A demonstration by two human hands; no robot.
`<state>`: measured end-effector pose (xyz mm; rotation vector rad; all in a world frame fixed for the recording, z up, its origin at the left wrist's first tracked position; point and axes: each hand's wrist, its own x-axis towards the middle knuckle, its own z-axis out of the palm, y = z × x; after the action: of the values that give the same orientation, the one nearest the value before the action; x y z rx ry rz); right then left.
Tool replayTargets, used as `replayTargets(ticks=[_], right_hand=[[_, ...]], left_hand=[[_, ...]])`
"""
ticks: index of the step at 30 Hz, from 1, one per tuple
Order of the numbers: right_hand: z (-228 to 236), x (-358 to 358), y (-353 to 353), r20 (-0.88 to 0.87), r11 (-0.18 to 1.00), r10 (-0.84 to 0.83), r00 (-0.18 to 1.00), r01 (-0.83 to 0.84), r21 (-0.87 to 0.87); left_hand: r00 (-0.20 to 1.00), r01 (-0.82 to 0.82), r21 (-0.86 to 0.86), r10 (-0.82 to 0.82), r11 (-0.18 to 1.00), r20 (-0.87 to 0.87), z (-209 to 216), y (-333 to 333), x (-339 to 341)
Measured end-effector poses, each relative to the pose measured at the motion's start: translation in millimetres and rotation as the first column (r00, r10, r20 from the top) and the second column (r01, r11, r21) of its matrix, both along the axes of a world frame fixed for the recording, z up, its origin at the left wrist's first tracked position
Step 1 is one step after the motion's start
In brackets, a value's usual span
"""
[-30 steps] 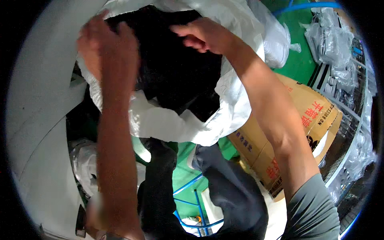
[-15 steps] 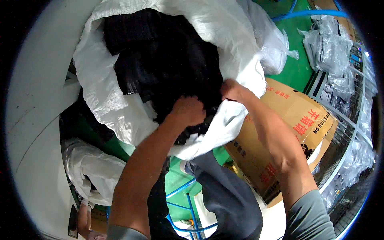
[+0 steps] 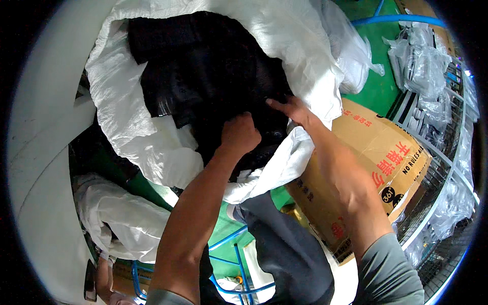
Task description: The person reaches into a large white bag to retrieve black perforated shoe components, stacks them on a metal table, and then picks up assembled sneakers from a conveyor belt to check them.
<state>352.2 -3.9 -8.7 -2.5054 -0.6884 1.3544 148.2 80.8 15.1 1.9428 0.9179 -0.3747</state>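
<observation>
A large white woven sack (image 3: pixel 114 109) lies open before me, its rim folded outward. Stacked and loose pieces of black fabric (image 3: pixel 178 76) fill it; the dark folds are hard to tell apart. Over the near part of the pile, my left hand (image 3: pixel 241 134) is closed in a fist on the black fabric, fingertips hidden. To its right, just inside the sack's rim, my right hand (image 3: pixel 292 110) has a digit stretched out leftward over the fabric. Its other fingers are partly lost in the dark, and no held thing shows.
An open-sided brown cardboard box (image 3: pixel 363 157) stands right of the sack. Beyond it a wire rack (image 3: pixel 441 152) holds plastic-wrapped goods (image 3: pixel 422 61). Another white sack (image 3: pixel 127 218) lies at lower left, near another person's arm (image 3: pixel 104 279). A blue tubular frame (image 3: pixel 239 262) stands below.
My right hand has come off the sack's rim and reaches inward over the fabric, a digit extended. My left hand has shifted slightly upward, still closed. The view has shifted a little.
</observation>
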Motion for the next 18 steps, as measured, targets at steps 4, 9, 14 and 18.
replayTargets(ticks=[4, 9, 14, 18], right_hand=[[24.5, -12.4, 16.4, 0.051, 0.965, 0.209, 0.977, -0.198, -0.170], [33.0, -58.4, 15.1, 0.555, 0.965, 0.258, 0.791, -0.234, -0.115], [53.1, -44.2, 30.6, 0.414, 0.956, 0.286, 0.864, -0.232, -0.178], [23.6, -28.9, 25.1, 0.437, 0.954, 0.227, 0.870, -0.288, 0.078]], left_hand=[[0.996, 0.093, 0.028, -0.093, 0.995, -0.004, 6.5, 2.1, -4.4], [0.988, 0.154, -0.060, -0.154, 0.986, 0.006, 0.8, 9.0, -0.6], [1.000, -0.005, -0.253, 0.002, 0.967, -0.012, -7.7, 24.8, -11.6], [0.993, 0.046, -0.230, -0.018, 0.972, 0.121, -13.4, 18.4, -7.9]])
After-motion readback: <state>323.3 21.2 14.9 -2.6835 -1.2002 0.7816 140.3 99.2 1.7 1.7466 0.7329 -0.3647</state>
